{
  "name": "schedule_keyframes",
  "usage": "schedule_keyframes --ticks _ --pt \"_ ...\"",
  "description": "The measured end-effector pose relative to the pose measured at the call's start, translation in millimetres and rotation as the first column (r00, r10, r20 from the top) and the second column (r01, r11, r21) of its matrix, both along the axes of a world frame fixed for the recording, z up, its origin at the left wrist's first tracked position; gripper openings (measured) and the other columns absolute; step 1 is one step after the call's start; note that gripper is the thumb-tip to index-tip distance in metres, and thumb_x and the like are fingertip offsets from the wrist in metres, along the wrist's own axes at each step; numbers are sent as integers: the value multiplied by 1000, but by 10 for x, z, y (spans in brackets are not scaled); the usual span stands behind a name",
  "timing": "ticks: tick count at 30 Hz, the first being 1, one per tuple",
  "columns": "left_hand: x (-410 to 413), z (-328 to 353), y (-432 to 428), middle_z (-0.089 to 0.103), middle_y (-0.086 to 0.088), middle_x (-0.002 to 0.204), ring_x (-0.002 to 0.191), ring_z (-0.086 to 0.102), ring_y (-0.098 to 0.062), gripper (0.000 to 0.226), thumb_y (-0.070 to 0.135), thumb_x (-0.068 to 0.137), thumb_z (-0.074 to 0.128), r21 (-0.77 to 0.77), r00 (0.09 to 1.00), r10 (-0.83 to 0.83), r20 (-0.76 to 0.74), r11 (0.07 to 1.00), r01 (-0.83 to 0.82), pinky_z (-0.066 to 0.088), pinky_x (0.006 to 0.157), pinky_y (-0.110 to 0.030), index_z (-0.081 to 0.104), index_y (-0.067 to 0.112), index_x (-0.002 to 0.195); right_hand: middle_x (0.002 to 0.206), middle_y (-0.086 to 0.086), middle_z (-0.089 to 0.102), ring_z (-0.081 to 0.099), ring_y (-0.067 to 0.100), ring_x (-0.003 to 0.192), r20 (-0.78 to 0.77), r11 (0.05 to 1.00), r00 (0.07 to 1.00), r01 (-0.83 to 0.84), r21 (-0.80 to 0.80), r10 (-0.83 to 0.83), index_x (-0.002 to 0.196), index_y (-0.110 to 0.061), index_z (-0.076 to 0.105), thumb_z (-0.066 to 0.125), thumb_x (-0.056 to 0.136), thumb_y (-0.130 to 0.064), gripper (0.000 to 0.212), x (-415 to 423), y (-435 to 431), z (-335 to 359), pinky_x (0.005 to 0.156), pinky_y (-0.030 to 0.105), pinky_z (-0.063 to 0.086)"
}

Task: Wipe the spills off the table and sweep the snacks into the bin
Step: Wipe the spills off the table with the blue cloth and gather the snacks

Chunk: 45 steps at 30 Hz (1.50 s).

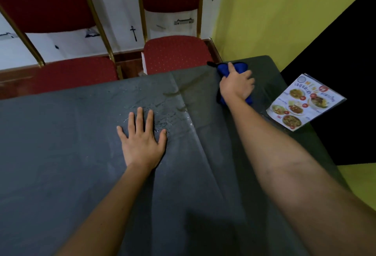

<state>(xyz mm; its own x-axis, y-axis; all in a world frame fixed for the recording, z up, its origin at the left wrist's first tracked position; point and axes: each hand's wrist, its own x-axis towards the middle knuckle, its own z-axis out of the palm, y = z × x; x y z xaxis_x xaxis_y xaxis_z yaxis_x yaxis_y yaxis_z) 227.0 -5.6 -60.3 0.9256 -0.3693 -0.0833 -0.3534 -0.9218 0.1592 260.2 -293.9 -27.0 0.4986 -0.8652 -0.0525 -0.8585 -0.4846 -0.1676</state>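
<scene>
A dark grey cloth covers the table (61, 143). My left hand (141, 141) lies flat on it with the fingers spread, holding nothing. Just beyond its fingertips a wet patch of spilled liquid (162, 113) glistens, with streaks running toward the far edge. My right hand (237, 84) is stretched to the far right corner, pressing down on a bunched blue cloth (222, 69) that it grips. No snacks or bin are in view.
A laminated food menu (303, 103) lies at the table's right edge, partly over it. Two red padded chairs (175, 54) with gold frames stand behind the far edge. A yellow wall is on the right.
</scene>
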Motion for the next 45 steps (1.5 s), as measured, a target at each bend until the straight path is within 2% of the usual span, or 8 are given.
schedule_keyframes --ticks 4,7,10,14,22,31,37,45 --pt "-19 46 -9 5 -4 160 147 0 -24 68 59 91 19 -1 1000 -1 -14 1000 1 5 114 -59 11 26 150 136 18 39 44 39 113 29 960 959 -282 0 281 141 -45 38 52 92 -39 51 195 637 25 96 43 36" --pt "-20 63 -15 5 -3 160 147 0 -24 68 58 91 19 4 1000 4 -27 1000 -4 5 114 -59 12 26 150 133 17 42 46 38 112 -4 824 825 -564 -48 565 141 -44 37 50 92 -40 51 310 1177 45 92 44 38" --pt "-19 48 -10 5 -3 160 147 0 -24 68 59 91 17 5 1000 3 -23 1000 -2 5 113 -59 12 26 150 136 16 39 43 35 116 -28 741 743 -669 -50 669 144 -45 31 49 94 -41 53 347 1237 56 93 45 38" --pt "-6 32 -4 5 -2 161 147 1 -24 67 59 91 21 -17 1000 3 -27 1000 -4 4 114 -58 14 27 150 138 15 38 42 36 120 16 808 808 -589 -15 590 143 -48 32 50 94 -40 53 384 803 64 97 47 36" --pt "17 -26 3 -1 -2 161 147 -5 -23 69 62 90 11 -2 1000 -4 -17 1000 4 1 114 -57 6 28 150 140 19 37 41 41 122 33 986 986 -165 14 164 145 -46 29 46 95 -45 53 157 -255 19 100 48 34" --pt "10 -8 6 0 -3 161 147 -4 -24 69 61 91 14 7 1000 -8 -26 1000 8 4 114 -58 6 27 150 130 22 42 49 44 106 -38 987 989 -144 -76 142 144 -44 33 51 93 -41 54 -888 180 23 89 47 41" --pt "4 7 5 3 -4 160 147 -1 -25 68 59 92 18 -20 999 -8 -34 1000 8 4 114 -58 9 26 151 133 22 39 46 45 109 -88 991 991 -113 -78 106 145 -42 33 53 93 -40 55 -1541 321 30 91 50 41" --pt "5 27 -7 2 -5 161 147 -3 -25 69 59 92 19 -17 999 -10 -40 1000 9 3 114 -59 10 25 151 135 21 39 46 41 112 6 991 992 -124 -43 125 144 -40 36 49 95 -38 51 -546 137 64 95 44 38"
